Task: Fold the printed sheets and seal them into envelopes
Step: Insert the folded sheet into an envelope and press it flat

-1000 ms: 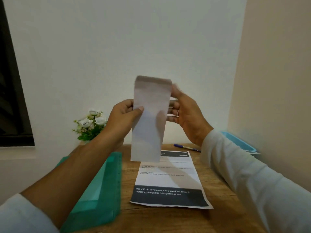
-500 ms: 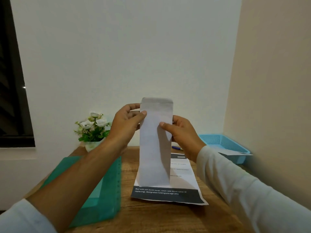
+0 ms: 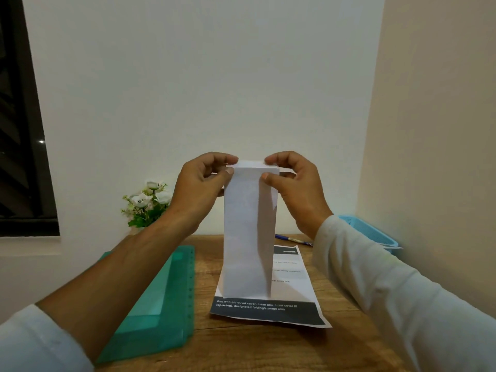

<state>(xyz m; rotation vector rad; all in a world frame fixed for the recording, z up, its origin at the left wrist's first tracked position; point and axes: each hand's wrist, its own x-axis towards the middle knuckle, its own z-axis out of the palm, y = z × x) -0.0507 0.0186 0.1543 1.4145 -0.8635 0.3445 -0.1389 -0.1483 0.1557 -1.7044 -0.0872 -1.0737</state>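
**Head view: envelope pinched at its top corners by both hands**

Holds a white envelope (image 3: 249, 232) upright at the centre of the scene, above the wooden table (image 3: 268, 350). Pinches the top left corner with the left hand (image 3: 204, 189), thumb on the near face and fingers curled round behind. Pinches the top right corner with the right hand (image 3: 295, 189) in the same way, thumb pressed on the near face. Shows a long shadowed band down the right part of the envelope.

Overlaps a printed sheet (image 3: 268, 310) at the lower end; cannot tell whether touching it or hanging clear. Lies flat on the table, that sheet, with a dark band of white lettering along its near edge.

Further out: a teal tray (image 3: 161, 299) just left of the sheet, a blue pen (image 3: 294, 239) at the far right of it, a blue basket (image 3: 367, 229) against the right wall, white flowers (image 3: 149, 200) at the far left. Wears pale sleeves, the left one pushed up the forearm.
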